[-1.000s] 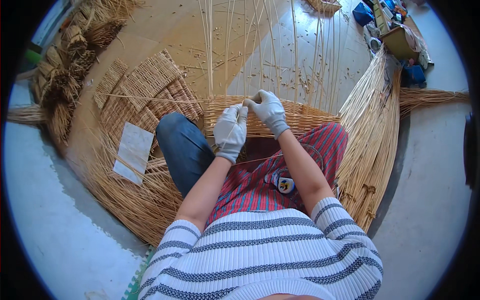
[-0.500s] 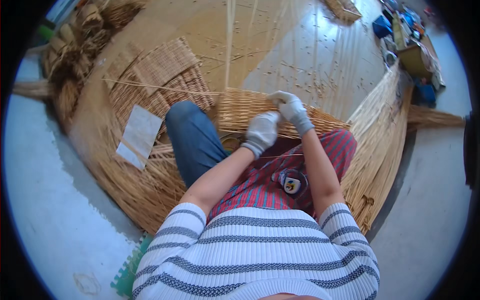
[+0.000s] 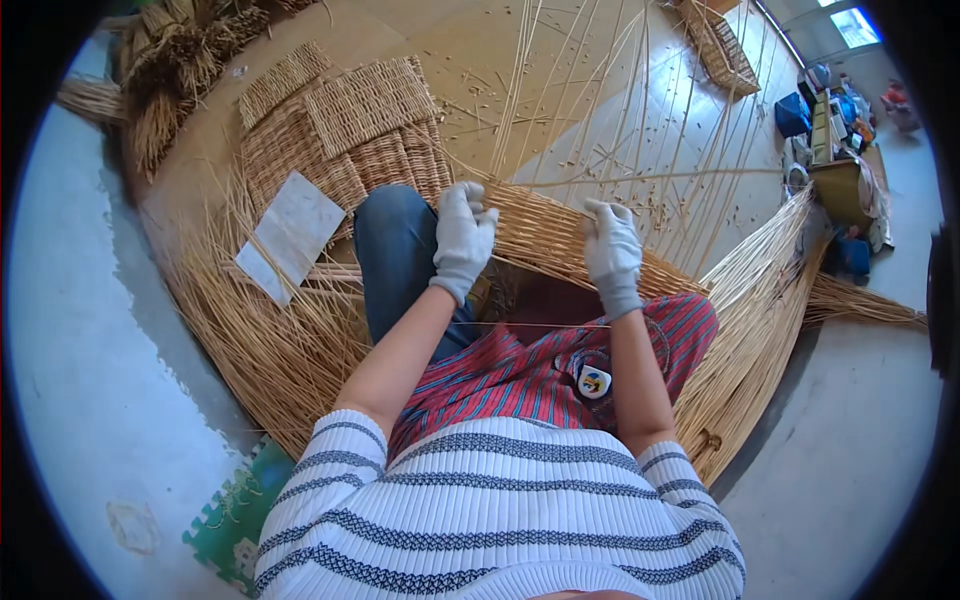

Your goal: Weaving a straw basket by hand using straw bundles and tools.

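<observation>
A light-brown wicker basket side (image 3: pixel 545 235) lies across my lap, with long loose stakes (image 3: pixel 640 110) rising from its far edge and fanning out over the floor. My left hand (image 3: pixel 464 240), in a pale work glove, is closed at its left end. Gloved the same way, my right hand (image 3: pixel 613 250) has its fingers curled over the near face, right of the middle. One long strand (image 3: pixel 690 176) stretches rightward across the stakes from near my left hand. Exactly what sits between the fingers is partly hidden.
Woven panels (image 3: pixel 365 110) overlap on the floor at left, near a pale flat sheet (image 3: pixel 290 235). Bundles of loose strands (image 3: pixel 250 310) flank me, more (image 3: pixel 750 300) at right. A long woven basket (image 3: pixel 718 50) stands far off. A blue container (image 3: pixel 793 115) sits beside clutter.
My hands have moved apart, the left one to the basket's left end. The long strand, which pointed left, now runs right. The view has shifted, showing more of the far basket.
</observation>
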Demonstrator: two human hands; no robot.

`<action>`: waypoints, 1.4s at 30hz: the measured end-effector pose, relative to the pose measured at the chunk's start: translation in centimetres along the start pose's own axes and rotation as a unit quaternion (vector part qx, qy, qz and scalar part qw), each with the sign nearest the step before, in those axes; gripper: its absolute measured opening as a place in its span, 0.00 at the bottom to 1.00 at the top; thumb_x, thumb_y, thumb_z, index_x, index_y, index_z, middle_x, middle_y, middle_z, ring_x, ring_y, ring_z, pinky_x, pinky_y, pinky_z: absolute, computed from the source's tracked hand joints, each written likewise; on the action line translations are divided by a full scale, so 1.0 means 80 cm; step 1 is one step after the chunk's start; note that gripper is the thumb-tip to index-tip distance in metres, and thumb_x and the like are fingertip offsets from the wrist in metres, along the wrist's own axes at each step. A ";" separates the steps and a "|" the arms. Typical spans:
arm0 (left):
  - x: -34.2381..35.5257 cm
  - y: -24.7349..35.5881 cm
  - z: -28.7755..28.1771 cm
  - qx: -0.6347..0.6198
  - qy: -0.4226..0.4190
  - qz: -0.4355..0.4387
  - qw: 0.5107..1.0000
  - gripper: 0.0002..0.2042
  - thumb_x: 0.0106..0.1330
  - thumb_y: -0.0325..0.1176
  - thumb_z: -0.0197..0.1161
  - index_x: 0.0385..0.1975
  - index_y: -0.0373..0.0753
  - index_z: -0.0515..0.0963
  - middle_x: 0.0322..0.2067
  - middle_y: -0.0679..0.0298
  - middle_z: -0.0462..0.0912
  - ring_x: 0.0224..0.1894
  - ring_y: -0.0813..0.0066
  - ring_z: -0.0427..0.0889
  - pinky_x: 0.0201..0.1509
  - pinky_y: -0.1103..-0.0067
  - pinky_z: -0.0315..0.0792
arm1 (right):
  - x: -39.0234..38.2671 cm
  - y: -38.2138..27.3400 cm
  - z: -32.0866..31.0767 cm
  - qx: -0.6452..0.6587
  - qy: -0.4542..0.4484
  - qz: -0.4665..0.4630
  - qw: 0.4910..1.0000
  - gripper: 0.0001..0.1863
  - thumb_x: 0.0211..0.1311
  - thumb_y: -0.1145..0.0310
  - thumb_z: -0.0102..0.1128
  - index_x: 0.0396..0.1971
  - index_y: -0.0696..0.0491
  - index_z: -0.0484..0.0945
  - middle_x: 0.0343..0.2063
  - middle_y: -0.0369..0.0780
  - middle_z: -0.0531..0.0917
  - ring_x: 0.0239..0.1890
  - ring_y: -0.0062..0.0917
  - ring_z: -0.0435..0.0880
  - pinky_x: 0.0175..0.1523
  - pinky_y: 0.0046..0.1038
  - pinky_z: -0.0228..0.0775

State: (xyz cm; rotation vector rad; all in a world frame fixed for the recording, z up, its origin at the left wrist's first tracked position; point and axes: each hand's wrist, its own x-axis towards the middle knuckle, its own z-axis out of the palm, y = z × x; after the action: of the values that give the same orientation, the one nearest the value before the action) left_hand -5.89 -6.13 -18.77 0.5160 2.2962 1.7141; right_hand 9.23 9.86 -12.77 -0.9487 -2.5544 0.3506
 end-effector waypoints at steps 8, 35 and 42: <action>0.129 -0.019 -0.012 0.005 -0.420 0.020 0.907 0.32 0.48 0.36 0.80 0.56 0.39 0.77 0.46 0.52 0.85 0.51 0.60 0.84 0.55 0.70 0.76 | 0.038 -0.139 0.008 0.179 -0.018 0.011 0.984 0.12 0.58 0.62 0.73 0.34 0.51 0.80 0.30 0.43 0.86 0.30 0.38 0.87 0.35 0.35 0.76; 0.045 -0.053 0.050 -0.128 -0.027 0.080 0.988 0.28 0.45 0.33 0.86 0.44 0.37 0.76 0.40 0.64 0.81 0.43 0.74 0.79 0.53 0.78 0.75 | 0.049 -0.125 0.045 0.297 0.068 0.025 0.952 0.10 0.63 0.77 0.65 0.42 0.53 0.78 0.31 0.36 0.84 0.33 0.20 0.84 0.42 0.27 0.78; 0.056 -0.077 0.060 -0.214 -0.048 0.091 0.971 0.28 0.43 0.31 0.86 0.41 0.37 0.75 0.37 0.66 0.78 0.39 0.77 0.75 0.49 0.80 0.74 | 0.040 -0.122 0.064 0.357 0.103 0.002 0.928 0.13 0.61 0.78 0.67 0.43 0.54 0.75 0.33 0.39 0.83 0.33 0.23 0.84 0.42 0.27 0.78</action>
State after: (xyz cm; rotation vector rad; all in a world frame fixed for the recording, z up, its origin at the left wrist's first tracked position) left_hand -8.96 -1.63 -25.93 0.7123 1.7813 2.1381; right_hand -0.82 4.29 -12.89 -0.6568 -1.9782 1.0318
